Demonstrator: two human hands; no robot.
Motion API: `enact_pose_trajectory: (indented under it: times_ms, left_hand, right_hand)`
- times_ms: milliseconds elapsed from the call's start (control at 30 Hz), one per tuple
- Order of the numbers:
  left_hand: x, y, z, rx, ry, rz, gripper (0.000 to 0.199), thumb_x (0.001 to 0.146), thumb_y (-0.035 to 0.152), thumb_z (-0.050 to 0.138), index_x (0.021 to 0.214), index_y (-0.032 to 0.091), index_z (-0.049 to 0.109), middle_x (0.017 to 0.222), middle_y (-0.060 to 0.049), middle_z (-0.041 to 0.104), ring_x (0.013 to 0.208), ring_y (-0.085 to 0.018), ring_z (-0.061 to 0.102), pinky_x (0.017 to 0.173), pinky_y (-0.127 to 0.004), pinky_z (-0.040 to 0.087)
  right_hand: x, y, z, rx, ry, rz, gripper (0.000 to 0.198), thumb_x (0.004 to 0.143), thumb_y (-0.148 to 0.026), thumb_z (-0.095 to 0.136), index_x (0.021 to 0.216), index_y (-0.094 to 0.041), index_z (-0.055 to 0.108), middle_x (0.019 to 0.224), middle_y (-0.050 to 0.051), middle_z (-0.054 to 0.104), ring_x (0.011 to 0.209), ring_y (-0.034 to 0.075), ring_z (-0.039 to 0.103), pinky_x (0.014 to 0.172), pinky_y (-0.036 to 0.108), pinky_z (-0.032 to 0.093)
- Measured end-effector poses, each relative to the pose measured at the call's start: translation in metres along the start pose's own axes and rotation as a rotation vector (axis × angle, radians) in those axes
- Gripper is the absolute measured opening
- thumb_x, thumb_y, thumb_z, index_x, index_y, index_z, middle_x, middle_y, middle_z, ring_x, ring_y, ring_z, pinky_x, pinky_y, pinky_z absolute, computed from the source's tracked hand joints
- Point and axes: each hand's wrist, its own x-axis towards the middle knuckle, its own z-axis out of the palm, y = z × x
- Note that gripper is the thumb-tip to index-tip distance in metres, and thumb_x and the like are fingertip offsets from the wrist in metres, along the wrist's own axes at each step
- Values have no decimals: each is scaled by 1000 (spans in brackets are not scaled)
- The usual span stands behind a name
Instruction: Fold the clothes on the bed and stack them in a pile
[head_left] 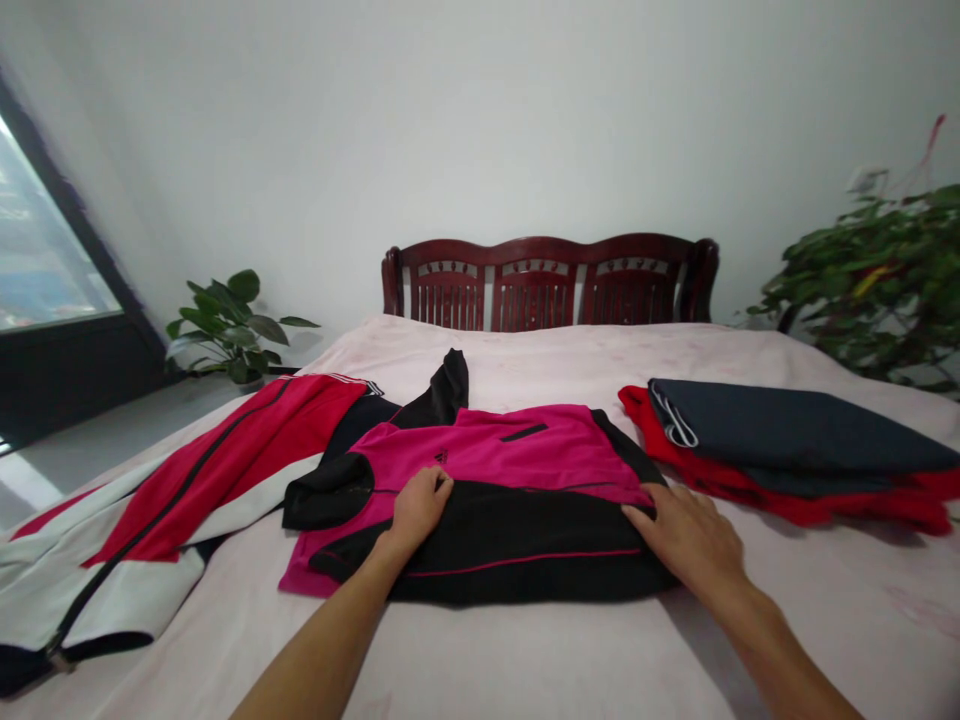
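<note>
Both forearms are bare. The left forearm [319, 640] slants up from the bottom edge, left of centre, to the left hand [418, 512] at mid-frame — back of the hand up, fingers curled in toward the thumb in a pinch. The right forearm [784, 655] rises from the lower right; the right hand [696, 535] points leftward, palm down — thumb and forefinger brought close, the other fingers bent.

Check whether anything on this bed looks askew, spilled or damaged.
Nothing looks spilled or damaged. A black sleeve looks askew, jutting toward the headboard beyond the partly folded pink-and-black top. On the right, red fabric sticks out unevenly beneath the neatly folded dark garment.
</note>
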Motion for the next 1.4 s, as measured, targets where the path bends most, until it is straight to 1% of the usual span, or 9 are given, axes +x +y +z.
enact_pose_trajectory:
  times_ms: [100,200,400,700,833,1000,1167,1267,1400]
  left_hand:
    - [3,-4,-3,-23,11,-67,23,96,34,46,86,22,62,88,-2,72,82,-18,66,67,-27,42]
    - [4,-7,-5,-24,18,-104,24,96,36,46,85,22,62,86,-1,73,82,-19,68,67,-26,42]
    - [-2,-1,-4,44,61,-114,26,98,39,43,90,23,61,92,-4,72,86,-21,67,67,-28,41]
    - [-3,-3,-4,134,72,-79,36,100,46,39,94,21,64,95,-6,72,87,-21,68,73,-30,45]
    - [-8,-2,-13,159,112,-81,30,100,32,39,108,20,66,108,-10,70,97,-24,67,81,-35,49]
    - [-31,29,-9,88,259,273,35,96,16,41,123,22,63,129,-9,64,123,-23,57,106,-40,43]
    - [-51,47,20,124,111,552,40,97,23,45,135,25,57,145,-8,55,136,-25,48,114,-47,39]
    - [-54,32,27,251,32,601,47,98,32,48,143,24,49,150,-9,51,140,-28,43,117,-51,33]
    - [-51,8,18,343,1,618,53,98,40,48,149,26,42,155,-8,45,145,-28,36,119,-49,29]
  right_hand:
    - [-2,6,7,90,133,-105,37,89,-36,53,120,-20,68,112,11,65,111,31,57,92,41,46]
    - [0,21,23,207,219,-102,34,87,-26,48,114,-21,69,106,10,65,105,26,60,90,37,47]
    - [4,41,51,337,173,8,41,91,-42,44,115,-19,68,103,12,67,95,25,65,78,36,50]
    - [-1,54,46,420,193,-34,36,87,-40,47,103,-20,71,100,10,68,96,24,66,83,35,50]
    - [-3,52,29,324,256,-78,38,91,-41,44,106,-17,70,102,13,68,97,27,65,84,39,51]
    - [-27,-20,2,329,359,-293,46,99,-38,33,128,-15,61,129,15,64,121,27,58,104,44,45]
    - [-58,-101,18,311,170,-574,53,99,-41,40,145,-18,48,151,12,48,141,26,41,116,47,32]
    - [-54,-95,36,227,100,-527,55,98,-44,42,144,-16,50,151,14,47,142,29,40,117,51,29]
    - [-34,-49,50,109,140,-430,56,98,-46,41,142,-13,53,148,16,50,140,30,42,117,52,26]
